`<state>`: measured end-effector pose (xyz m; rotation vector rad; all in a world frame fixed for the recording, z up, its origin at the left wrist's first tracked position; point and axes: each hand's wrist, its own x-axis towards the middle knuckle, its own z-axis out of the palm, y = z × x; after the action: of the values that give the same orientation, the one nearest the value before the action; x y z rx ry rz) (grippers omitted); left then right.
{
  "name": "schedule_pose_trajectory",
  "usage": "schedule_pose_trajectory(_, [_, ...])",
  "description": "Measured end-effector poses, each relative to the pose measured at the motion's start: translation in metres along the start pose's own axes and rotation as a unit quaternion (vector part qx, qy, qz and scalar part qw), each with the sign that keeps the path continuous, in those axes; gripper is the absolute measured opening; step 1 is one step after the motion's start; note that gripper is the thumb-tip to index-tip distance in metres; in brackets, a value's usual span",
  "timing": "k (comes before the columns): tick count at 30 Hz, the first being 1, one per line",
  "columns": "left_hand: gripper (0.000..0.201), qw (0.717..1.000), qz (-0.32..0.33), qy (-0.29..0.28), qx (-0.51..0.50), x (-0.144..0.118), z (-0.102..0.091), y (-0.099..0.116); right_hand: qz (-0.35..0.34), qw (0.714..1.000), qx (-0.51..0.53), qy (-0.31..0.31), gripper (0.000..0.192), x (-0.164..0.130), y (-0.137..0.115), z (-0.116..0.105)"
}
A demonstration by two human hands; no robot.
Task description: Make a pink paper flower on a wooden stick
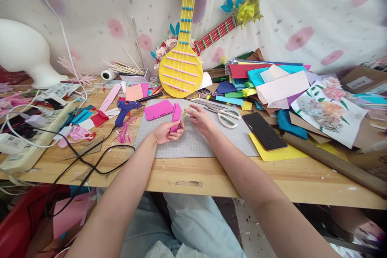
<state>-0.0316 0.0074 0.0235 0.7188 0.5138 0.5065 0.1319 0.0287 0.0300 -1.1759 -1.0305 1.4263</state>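
My left hand is closed round a folded strip of magenta paper, which stands up out of the fingers. Just to its right, my right hand hovers over the mat with its fingers stretched and apart. Close to those fingertips is a small yellow-green thing, too small to name. Another folded magenta sheet lies on the grey cutting mat, left of the hands. Scissors with white handles rest on the mat, right of my right hand.
A blue glue gun with a black cord stands at the left, near a power strip. A yellow paper lute leans at the back. Coloured sheets, a black phone and a wooden stick lie at the right.
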Motion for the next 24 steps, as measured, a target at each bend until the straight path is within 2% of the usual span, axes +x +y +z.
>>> schedule_pose_trajectory(7, [0.012,1.000,-0.018,-0.003,0.023,0.002,0.002,-0.002,-0.023,0.991,0.104,-0.079,0.065,-0.006,0.004,0.010])
schedule_pose_trajectory(12, [0.010,0.998,-0.035,0.013,0.057,0.005,0.005,-0.001,-0.086,0.993,0.060,-0.048,0.068,-0.001,0.012,0.013])
schedule_pose_trajectory(17, [0.004,0.997,-0.035,0.016,0.064,0.006,0.007,0.000,-0.102,0.994,0.021,-0.022,0.067,-0.002,0.011,0.013])
schedule_pose_trajectory(19, [0.011,0.997,-0.018,0.029,0.064,0.006,0.008,0.000,-0.104,0.994,0.020,-0.017,0.067,-0.002,0.010,0.013])
schedule_pose_trajectory(22, [0.037,0.997,0.014,0.058,0.047,0.008,0.009,-0.001,-0.106,0.994,0.019,-0.008,0.066,0.000,0.010,0.011])
schedule_pose_trajectory(24, [0.047,0.996,0.031,0.076,0.019,0.009,0.009,-0.001,-0.106,0.994,0.020,-0.007,0.066,0.002,0.012,0.010])
